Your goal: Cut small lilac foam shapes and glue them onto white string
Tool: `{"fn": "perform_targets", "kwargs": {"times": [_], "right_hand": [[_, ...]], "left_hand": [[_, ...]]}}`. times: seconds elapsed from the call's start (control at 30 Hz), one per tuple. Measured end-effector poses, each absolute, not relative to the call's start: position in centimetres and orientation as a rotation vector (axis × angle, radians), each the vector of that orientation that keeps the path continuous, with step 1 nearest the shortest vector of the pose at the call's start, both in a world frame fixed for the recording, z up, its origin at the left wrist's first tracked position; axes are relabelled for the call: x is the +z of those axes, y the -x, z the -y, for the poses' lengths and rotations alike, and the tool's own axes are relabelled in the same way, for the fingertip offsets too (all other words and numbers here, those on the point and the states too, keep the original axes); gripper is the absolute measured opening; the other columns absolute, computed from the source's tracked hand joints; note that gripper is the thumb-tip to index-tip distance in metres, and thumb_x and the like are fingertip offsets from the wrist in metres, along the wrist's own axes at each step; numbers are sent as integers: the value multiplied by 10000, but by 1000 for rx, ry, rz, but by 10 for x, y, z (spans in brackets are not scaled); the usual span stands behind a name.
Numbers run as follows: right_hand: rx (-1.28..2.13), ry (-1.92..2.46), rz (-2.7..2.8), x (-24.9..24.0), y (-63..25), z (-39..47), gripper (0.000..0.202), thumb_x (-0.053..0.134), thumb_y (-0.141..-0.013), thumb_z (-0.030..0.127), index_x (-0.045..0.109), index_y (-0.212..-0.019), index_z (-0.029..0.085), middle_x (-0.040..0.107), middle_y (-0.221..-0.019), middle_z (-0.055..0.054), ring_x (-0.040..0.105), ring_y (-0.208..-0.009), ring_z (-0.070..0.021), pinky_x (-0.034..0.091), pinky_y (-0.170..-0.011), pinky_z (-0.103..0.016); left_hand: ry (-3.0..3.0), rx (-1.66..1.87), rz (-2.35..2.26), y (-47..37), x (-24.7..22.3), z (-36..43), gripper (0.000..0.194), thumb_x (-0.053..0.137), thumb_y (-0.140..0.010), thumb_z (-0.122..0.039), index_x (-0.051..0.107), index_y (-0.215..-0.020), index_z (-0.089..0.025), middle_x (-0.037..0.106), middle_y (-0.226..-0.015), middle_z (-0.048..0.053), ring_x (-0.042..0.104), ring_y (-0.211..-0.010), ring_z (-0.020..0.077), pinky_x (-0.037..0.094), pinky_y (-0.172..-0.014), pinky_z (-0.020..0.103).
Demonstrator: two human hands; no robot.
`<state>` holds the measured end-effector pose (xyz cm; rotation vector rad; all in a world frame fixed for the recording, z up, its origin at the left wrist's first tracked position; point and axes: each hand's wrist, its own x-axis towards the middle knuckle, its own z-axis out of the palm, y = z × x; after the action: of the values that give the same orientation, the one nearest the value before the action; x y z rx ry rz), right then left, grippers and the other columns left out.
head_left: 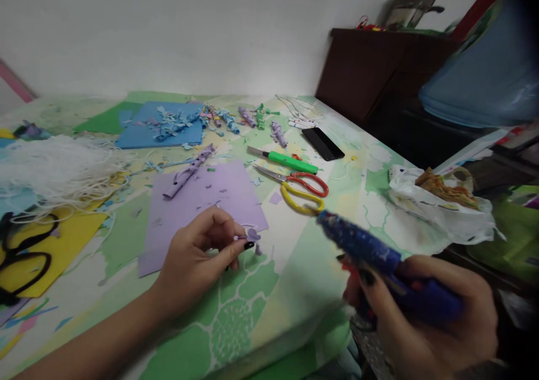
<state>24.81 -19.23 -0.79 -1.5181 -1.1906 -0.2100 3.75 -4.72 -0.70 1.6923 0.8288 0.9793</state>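
Observation:
Between the thumb and fingers of my left hand (206, 245) is pinched a small purple foam piece (253, 234), held over the table near the purple foam sheet (236, 183). My right hand (438, 312) is wrapped round a blue glue gun (362, 242), its tip pointing left toward the scissors' handles. Those scissors (298, 186), with one red and one yellow handle, lie beyond the tip. Behind them is a green utility knife (290, 161). A rolled purple foam tube (189, 172) with cut slits rests on the purple sheet.
At left lie white string (63, 169), black-framed glasses (25, 251) and a yellow sheet (84, 228). A blue sheet (135, 133) with scraps, several small curled rolls and a black phone (323, 143) are farther back. A white plastic bag (442, 211) sits right of the table.

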Motion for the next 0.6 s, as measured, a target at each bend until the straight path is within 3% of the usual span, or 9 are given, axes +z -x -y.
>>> {"fn": "perform_targets", "kwargs": {"times": [0.03,0.13,0.3,0.47,0.53,0.6], "right_hand": [[-473,1599,1138,-8,-257,187,210,726,-737,194,597,-899,228,629,-794,-25,616,-629,-182,504,-628,-326],[-751,1855,1294,-7,-287,166,190,641,-800,284,589,-965,205,656,-858,-69,632,-693,-218,467,-577,-311],[-601,2345,1451,-7,-319,143,396,499,-843,261,465,-1213,126,668,-840,-120,622,-622,-251,415,-505,-315],[-470,2383,1611,-12,-311,138,582,478,-857,264,306,-1348,1,663,-736,-148,605,-585,-272,434,-506,-344],[-459,2386,1626,-11,-303,137,716,504,-850,289,206,-1405,-52,657,-697,-148,605,-637,-305,460,-541,-385],[-480,2448,1590,-7,-294,136,751,546,-826,301,228,-1423,-25,676,-787,-179,603,-766,-358,477,-606,-451]], "left_hand": [[-1684,1001,-828,-38,-7,47,181,644,-764,-99,538,-830,-229,655,-742,-54,605,-458,71,509,-438,167],[-1722,1057,-810,-38,-5,47,337,651,-756,-84,575,-1027,-268,677,-729,-65,645,-491,84,544,-488,171],[-1859,1060,-846,-37,-6,49,266,644,-772,-96,646,-998,-237,734,-733,-32,696,-572,122,588,-546,197],[-1926,1099,-853,-36,-9,49,228,641,-775,-101,657,-966,-224,746,-751,-21,698,-566,116,588,-544,182],[-1945,1115,-846,-36,-9,49,224,642,-775,-96,655,-959,-224,742,-755,-23,692,-550,104,576,-527,162],[-1979,1125,-857,-36,-8,50,229,643,-775,-87,651,-957,-227,739,-757,-30,688,-543,96,571,-530,154]]}}
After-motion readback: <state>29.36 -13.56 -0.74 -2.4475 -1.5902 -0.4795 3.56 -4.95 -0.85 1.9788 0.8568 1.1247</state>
